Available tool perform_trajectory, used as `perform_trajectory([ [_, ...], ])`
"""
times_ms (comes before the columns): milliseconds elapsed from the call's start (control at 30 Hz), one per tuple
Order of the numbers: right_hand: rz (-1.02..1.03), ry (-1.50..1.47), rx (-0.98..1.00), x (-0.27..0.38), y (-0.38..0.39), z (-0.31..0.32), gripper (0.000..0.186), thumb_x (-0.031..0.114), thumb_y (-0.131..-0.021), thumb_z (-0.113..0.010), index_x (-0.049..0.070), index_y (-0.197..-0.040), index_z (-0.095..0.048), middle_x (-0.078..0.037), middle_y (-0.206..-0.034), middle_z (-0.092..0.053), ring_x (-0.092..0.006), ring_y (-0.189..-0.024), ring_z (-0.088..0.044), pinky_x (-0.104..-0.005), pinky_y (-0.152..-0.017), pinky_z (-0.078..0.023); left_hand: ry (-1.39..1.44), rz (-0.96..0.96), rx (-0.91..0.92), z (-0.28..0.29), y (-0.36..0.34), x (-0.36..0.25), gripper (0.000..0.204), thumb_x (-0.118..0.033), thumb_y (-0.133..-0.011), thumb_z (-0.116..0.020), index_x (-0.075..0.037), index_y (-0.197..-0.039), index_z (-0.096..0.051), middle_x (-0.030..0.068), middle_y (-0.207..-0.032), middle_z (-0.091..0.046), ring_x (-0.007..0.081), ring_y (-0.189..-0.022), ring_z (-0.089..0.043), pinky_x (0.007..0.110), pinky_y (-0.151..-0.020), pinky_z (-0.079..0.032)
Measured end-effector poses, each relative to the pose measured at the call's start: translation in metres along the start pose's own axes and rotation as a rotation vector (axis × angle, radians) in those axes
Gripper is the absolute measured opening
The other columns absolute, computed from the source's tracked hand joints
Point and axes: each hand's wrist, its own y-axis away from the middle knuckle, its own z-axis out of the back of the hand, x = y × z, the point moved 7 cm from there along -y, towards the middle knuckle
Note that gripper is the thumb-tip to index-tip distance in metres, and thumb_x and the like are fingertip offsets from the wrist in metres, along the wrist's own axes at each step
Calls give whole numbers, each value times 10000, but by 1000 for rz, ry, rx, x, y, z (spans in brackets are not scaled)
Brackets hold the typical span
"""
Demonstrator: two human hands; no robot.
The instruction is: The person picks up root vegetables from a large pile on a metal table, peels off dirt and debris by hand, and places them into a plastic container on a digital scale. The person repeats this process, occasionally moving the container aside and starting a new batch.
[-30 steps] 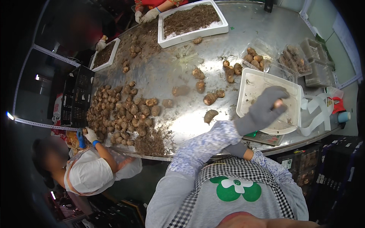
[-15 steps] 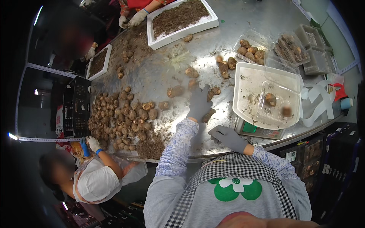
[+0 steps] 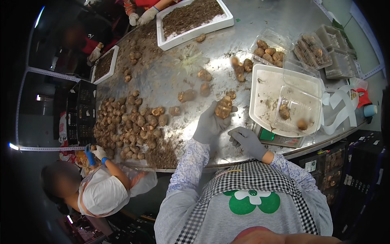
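Note:
My left hand (image 3: 209,124), in a grey glove, is closed around a brown taro (image 3: 223,109) just above the metal table. Another small taro (image 3: 230,94) shows right behind it. My right hand (image 3: 248,142), also grey-gloved, is beside the left with its fingers loosely bent and partly apart; nothing shows in it. Right of both hands, a white tray (image 3: 260,87) sits on a scale (image 3: 284,140). In the tray is an opened clear plastic box (image 3: 298,106) with two taros (image 3: 284,111) in it.
A big heap of taros (image 3: 126,122) covers the table's left side. Behind the tray stand a filled clear box (image 3: 268,53) and stacked boxes (image 3: 341,63). White foam trays of soil (image 3: 229,22) lie at the far side. Co-workers' gloved hands (image 3: 98,152) work at left and far edge.
My left hand has drawn back toward me and turned over, now with a taro in it. My right hand has shifted slightly to the right. The taros inside the clear box have shifted.

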Motion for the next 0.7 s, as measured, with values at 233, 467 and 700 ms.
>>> perform_trajectory([
  [233, 2, 90, 143, -14, 3, -15, 254, 202, -968, -556, 11, -1116, -633, -93, -912, -667, -150, -796, -643, -293, -728, -531, -487, -160, 265, -44, 12, 20, 500, -201, -957, -521, -55, -1421, -405, 185, -1328, -503, 228, -1042, -587, 337, -877, -517],
  [467, 529, 715, -13, -39, -4, -11, 242, 121, -944, -518, -7, -1135, -595, -173, -1116, -618, -259, -1035, -617, -375, -903, -496, -898, -222, 527, -139, 15, 69, 600, 64, -851, -591, 16, -1417, -397, 198, -1442, -427, 239, -1219, -544, 326, -1010, -460],
  [700, 240, 569, 47, -7, 4, -2, 306, 88, -990, -485, -7, -1281, -463, -146, -1245, -513, -203, -1180, -501, -327, -1011, -416, -1090, -346, 293, -125, -4, 69, 720, -81, -827, -661, 4, -1462, -334, 186, -1419, -435, 261, -1323, -429, 359, -1083, -381],
])
